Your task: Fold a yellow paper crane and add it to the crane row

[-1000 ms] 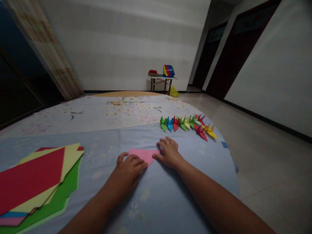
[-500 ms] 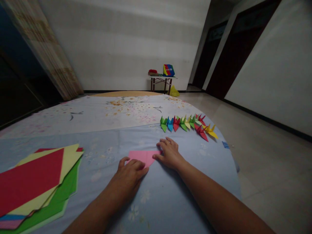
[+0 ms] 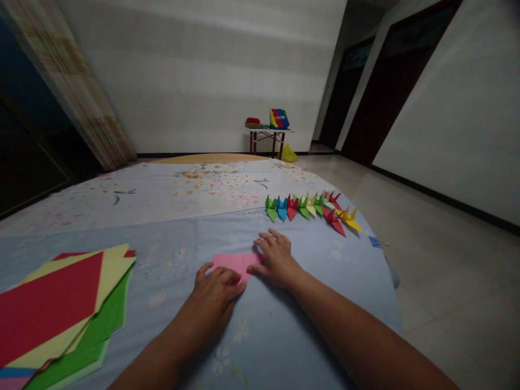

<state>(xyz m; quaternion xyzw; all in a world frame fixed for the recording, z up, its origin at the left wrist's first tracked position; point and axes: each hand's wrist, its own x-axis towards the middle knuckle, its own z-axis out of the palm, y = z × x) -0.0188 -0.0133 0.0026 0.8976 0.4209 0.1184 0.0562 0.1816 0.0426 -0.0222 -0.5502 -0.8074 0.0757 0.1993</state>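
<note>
A folded piece of pink origami paper lies flat on the blue cloth in front of me. My left hand holds its near left part down, fingers bent and close together, covering that corner. At the paper's right end is my right hand, its fingers spread and its thumb lying on the paper. A crease line runs down the middle of the pink sheet. Beyond my right hand stands a row of several folded paper cranes in green, blue, red and yellow.
A stack of coloured paper sheets lies at the left. The round table has a floral cloth; a blue clip grips its right edge. By the far wall, a small table carries a colourful bag.
My right hand has slid slightly left along the pink paper, its thumb now further in from the right end. The left hand stays on the paper. The view has shifted slightly.
</note>
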